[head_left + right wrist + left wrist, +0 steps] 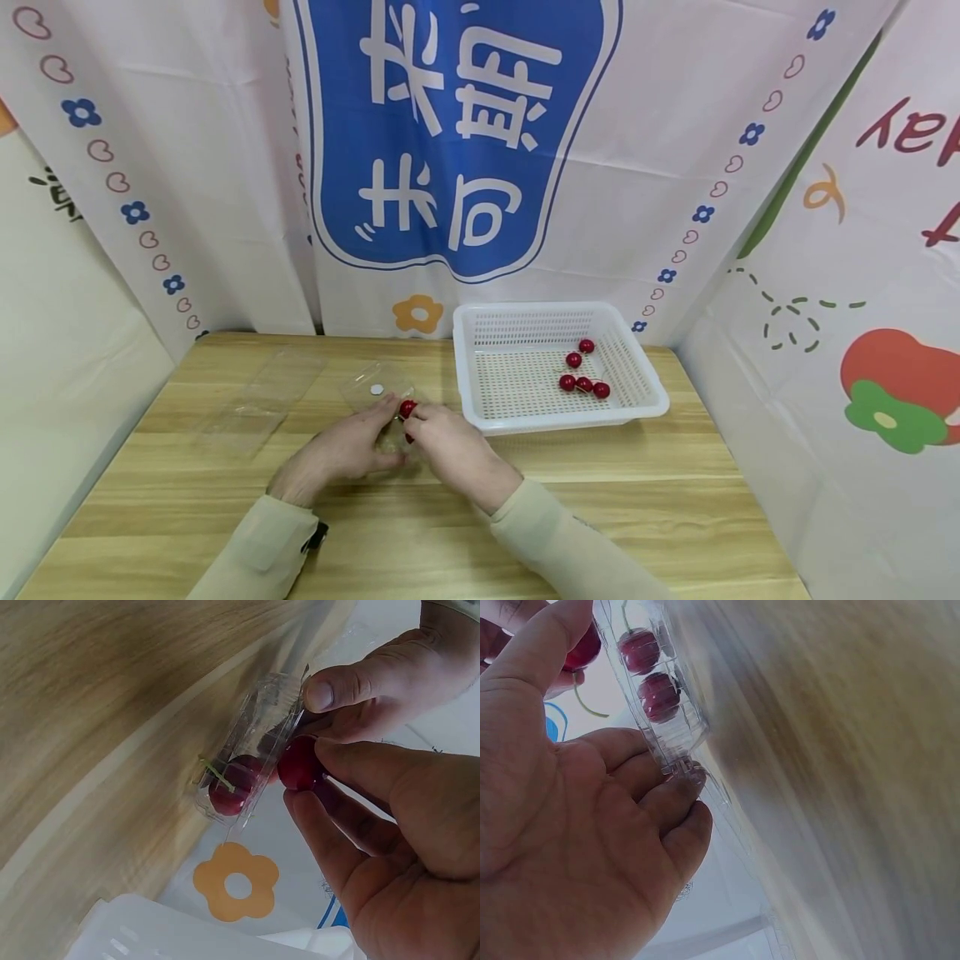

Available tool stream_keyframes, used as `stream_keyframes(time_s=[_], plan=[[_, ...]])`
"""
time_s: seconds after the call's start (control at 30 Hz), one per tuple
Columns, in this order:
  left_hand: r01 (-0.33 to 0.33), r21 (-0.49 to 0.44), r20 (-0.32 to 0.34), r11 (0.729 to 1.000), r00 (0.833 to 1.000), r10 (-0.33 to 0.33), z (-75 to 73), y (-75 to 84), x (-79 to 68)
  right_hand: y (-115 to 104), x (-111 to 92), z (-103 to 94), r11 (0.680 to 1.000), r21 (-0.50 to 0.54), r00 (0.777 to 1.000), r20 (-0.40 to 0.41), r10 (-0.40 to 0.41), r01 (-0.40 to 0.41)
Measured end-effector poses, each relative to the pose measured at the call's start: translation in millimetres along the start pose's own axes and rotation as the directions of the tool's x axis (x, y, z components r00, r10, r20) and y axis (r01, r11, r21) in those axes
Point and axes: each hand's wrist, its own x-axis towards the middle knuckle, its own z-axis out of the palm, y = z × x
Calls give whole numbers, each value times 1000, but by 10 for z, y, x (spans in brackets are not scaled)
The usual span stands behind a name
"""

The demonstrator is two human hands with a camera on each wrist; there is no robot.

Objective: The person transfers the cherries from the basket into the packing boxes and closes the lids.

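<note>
Between the thumb and fingers of my right hand (pixel 456 454) is a red cherry (pixel 300 763), pinched just above a small clear plastic box (pixel 276 696). My left hand (pixel 341 446) holds that box by its side; in the left wrist view the fingers curl at its hinge edge. Two cherries (pixel 659 697) with stems show through the box wall there. In the head view the open lid (pixel 390 379) lies behind the hands, with a white round sticker (pixel 377 389) on it. The hands hide most of the box in that view.
A white perforated basket (pixel 561 423) with several cherries (pixel 573 360) stands right of the hands at the table's back. Left of them lies another open clear plastic box (pixel 243 425). Printed cloth (pixel 225 167) hangs behind and beside the wooden table (pixel 645 517).
</note>
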Motion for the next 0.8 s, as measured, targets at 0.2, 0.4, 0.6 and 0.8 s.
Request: stream_keyframes(time_s=[0.2,0.4,0.6,0.8], plan=[[2,-9,3,1000,1000,-2,-1,3,-3,4,13,-1,1000,24,1000,11,1,-1],[10,-9,2,1000,1000,-10,0,8,1,69,-23,-131,993,119,1000,4,11,-11],[10,-16,-3,1000,1000,-10,0,7,4,189,-68,-339,986,161,999,-27,47,-42],[14,-11,1,1000,1000,-14,1,6,14,363,-98,-516,973,220,995,-50,89,-76]])
